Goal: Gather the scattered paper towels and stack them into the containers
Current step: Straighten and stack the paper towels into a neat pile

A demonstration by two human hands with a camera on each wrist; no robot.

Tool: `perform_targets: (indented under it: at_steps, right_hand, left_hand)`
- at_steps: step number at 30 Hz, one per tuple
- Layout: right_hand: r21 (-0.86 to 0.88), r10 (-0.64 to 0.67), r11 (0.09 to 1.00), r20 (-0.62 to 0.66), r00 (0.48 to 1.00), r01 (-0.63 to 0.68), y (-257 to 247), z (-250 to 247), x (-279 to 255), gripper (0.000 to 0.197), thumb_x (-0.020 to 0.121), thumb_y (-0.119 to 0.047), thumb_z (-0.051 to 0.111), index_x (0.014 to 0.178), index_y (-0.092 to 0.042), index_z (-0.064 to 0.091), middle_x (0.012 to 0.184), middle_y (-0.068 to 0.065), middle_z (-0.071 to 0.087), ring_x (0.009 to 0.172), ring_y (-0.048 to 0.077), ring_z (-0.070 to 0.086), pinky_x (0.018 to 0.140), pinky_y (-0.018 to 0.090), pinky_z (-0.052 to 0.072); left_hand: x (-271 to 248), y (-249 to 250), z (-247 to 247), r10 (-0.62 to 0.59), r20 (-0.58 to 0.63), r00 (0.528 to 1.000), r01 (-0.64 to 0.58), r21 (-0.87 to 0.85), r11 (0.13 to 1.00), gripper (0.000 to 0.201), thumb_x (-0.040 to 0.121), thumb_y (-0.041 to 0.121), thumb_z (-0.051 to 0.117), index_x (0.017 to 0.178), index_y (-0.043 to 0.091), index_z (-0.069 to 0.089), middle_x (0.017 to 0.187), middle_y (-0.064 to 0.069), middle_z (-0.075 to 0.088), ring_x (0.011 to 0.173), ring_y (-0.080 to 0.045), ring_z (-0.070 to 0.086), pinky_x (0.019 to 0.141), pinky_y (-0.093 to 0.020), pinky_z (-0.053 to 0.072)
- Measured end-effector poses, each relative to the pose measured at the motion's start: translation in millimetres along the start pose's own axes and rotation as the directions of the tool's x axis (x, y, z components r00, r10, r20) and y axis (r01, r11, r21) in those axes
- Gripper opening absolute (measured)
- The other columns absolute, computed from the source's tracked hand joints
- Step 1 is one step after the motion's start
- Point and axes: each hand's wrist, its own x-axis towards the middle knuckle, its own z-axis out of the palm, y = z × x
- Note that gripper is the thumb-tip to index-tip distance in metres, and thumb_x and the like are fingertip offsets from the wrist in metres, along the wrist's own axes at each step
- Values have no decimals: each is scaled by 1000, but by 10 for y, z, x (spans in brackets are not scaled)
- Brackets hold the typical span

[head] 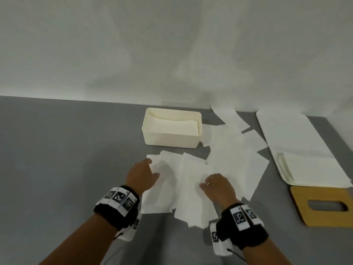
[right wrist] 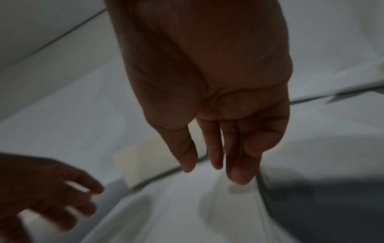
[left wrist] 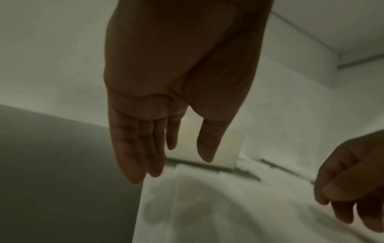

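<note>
A grey counter (head: 66, 159) carries a loose spread of white paper towels (head: 193, 190), overlapping one another from the near middle out toward the far right. Both hands are over the near part of this spread. The left hand (head: 142, 175) is at the left edge of the sheets with its fingers stretched out and close together; in the left wrist view the fingers (left wrist: 135, 148) are straight and the thumb stands apart, and they grip nothing. The right hand (head: 217, 185) is over the middle of the pile with its fingers loosely bent downward; in the right wrist view its fingertips (right wrist: 239, 174) reach the top sheet, and whether they pinch it cannot be told through the blur.

Behind the pile stands a cream box (head: 172, 138), open at the top, with a stack of folded towels inside. More sheets lie just beside its right wall and run on toward the back wall. Far right lies a flat white tray (head: 282, 131) with a neat stack of towels (head: 313, 169) at its near end. In front of the tray, on the counter, is a wooden lid (head: 324, 219) with an oblong slot.
</note>
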Motion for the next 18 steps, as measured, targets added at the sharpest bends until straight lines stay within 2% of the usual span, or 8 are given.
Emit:
perform_targets:
  at_steps: [3,5,10,14,16,18]
  right_hand:
    - [38,-30,999,-46,998,32,60,286,-209,52,93,-43,51,137,-16,45,140,4,47,127,21,46,106,32,37]
    - [-33,-78,997,-85,993,75,57,405,-271,53,92,-43,51,137,-17,42,139,7,43,127,23,43,105,32,36]
    - [-132,-159,981,-161,974,138,58,523,-335,47,90,-39,53,131,-18,44,134,7,42,123,24,42,100,30,37]
    - [-158,-202,972,-172,964,175,103,568,-342,49,91,-38,54,134,-17,44,136,8,41,125,25,40,102,31,37]
    - [-169,-221,967,-178,959,191,127,579,-338,49,91,-39,55,134,-17,44,135,7,42,125,24,41,102,31,38]
    - [-168,-236,964,-185,954,206,145,589,-335,46,90,-36,56,131,-18,46,132,7,44,122,24,43,100,31,39]
  left_hand:
    - [-136,-38,254,-98,25,995,99,-20,995,70,87,35,65,142,7,33,138,-14,50,126,-30,49,103,-37,40]
    - [-205,-11,337,-130,2,992,130,-36,991,73,86,33,67,143,5,30,141,-16,44,129,-31,46,105,-37,38]
    - [-230,109,419,-203,-64,977,195,-122,973,67,83,28,68,135,5,34,134,-18,48,123,-35,49,101,-41,41]
    - [-181,204,424,-294,-14,956,278,-280,919,68,83,32,70,133,2,36,133,-14,51,124,-34,49,99,-39,42]
    - [-129,224,431,-313,52,948,308,-381,872,68,82,33,71,133,-1,41,128,-12,56,121,-33,53,97,-37,44]
    - [-79,218,457,-312,102,944,321,-492,809,58,74,31,77,117,-4,59,107,-13,69,100,-31,66,90,-39,53]
